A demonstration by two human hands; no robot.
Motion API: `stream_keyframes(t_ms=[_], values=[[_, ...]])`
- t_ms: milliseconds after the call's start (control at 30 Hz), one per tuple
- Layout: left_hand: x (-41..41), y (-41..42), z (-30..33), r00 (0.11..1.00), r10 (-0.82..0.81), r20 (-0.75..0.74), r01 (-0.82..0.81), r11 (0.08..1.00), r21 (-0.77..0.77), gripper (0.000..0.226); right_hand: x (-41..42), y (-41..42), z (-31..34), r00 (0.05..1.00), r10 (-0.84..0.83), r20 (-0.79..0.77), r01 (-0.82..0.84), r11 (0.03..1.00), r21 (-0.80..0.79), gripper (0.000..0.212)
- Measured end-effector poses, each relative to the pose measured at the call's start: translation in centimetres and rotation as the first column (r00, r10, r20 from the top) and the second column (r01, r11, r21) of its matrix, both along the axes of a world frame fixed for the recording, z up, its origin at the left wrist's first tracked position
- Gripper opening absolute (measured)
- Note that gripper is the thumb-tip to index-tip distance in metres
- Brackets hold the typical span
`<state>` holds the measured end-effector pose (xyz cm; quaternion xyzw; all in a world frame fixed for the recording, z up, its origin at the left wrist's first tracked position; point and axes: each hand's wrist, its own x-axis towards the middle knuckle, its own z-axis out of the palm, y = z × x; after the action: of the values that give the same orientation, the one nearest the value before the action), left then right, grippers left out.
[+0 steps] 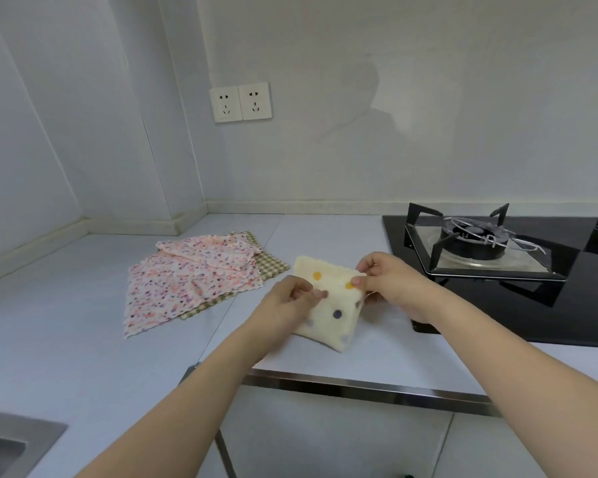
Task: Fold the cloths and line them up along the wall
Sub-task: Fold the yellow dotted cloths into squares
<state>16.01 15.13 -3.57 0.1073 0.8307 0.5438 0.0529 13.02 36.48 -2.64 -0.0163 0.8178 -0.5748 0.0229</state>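
A cream cloth with coloured dots [328, 308] is folded into a small square and held just above the white counter [66, 322]. My left hand [287, 301] pinches its left edge. My right hand [390, 281] pinches its upper right corner. To the left, a pink speckled cloth [183, 288] lies loosely spread and rumpled on top of a green checked cloth [270, 263], whose edges show on the right and at the bottom. Both lie flat on the counter, apart from the wall.
A black gas hob [497, 270] with a burner and pan support fills the right side. A sink corner [11, 443] sits at the bottom left. Two wall sockets [240, 102] are above the counter. The counter's metal front edge [359, 386] runs beneath my arms.
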Motion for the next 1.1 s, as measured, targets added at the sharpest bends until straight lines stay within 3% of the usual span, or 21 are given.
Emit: stream_keyframes(t_ms=[100,167,267,333,400,500,567,667,767,967,1100], values=[[-1.4,-0.4,0.3,0.987,0.159,0.033,-0.161,0.983,0.091,0.046,0.9,-0.1,2.0,0.993,0.060,-0.100,-0.074,0.988,-0.138,0.022],[-2.6,0.1,0.8,0.981,0.125,0.148,-0.159,0.955,0.250,0.062,1.2,-0.3,3.4,0.984,0.099,-0.145,-0.124,0.977,-0.175,0.027],[-4.5,1.5,1.4,0.964,-0.059,0.260,-0.069,0.887,0.456,0.058,0.7,-0.2,5.3,0.982,0.098,-0.159,-0.138,0.955,-0.263,0.033],[-6.0,3.1,1.4,0.946,-0.084,0.314,-0.096,0.850,0.518,0.058,-0.8,0.3,5.7,0.989,0.064,-0.130,-0.104,0.940,-0.324,0.035],[-8.2,4.8,1.3,0.951,0.039,0.308,-0.193,0.851,0.488,0.051,-2.9,0.6,5.9,0.996,-0.004,-0.093,-0.029,0.937,-0.349,0.035],[-12.2,7.1,1.4,0.966,0.227,0.125,-0.259,0.862,0.436,0.038,-7.5,1.4,5.8,0.985,-0.172,-0.004,0.159,0.916,-0.368,0.037],[-14.3,8.1,2.7,0.961,0.271,0.049,-0.264,0.858,0.441,0.030,-10.6,2.1,6.2,0.962,-0.248,0.114,0.273,0.884,-0.380,0.032],[-16.0,9.9,6.4,0.973,0.229,0.018,-0.217,0.887,0.408,0.027,-12.6,3.0,8.8,0.918,-0.245,0.311,0.339,0.892,-0.300,0.009],[-15.9,11.8,11.3,0.984,0.164,0.068,-0.177,0.923,0.341,0.025,-11.8,3.9,13.1,0.877,-0.267,0.400,0.387,0.886,-0.256,0.032],[-13.2,16.1,20.2,0.971,0.070,0.231,-0.141,0.941,0.309,0.019,-7.8,8.5,20.7,0.717,-0.543,0.438,0.604,0.797,-0.002,0.053],[-11.7,20.8,23.2,0.966,-0.017,0.259,-0.062,0.953,0.295,0.019,-4.5,12.7,23.5,0.689,-0.498,0.527,0.626,0.775,-0.086,0.069]])
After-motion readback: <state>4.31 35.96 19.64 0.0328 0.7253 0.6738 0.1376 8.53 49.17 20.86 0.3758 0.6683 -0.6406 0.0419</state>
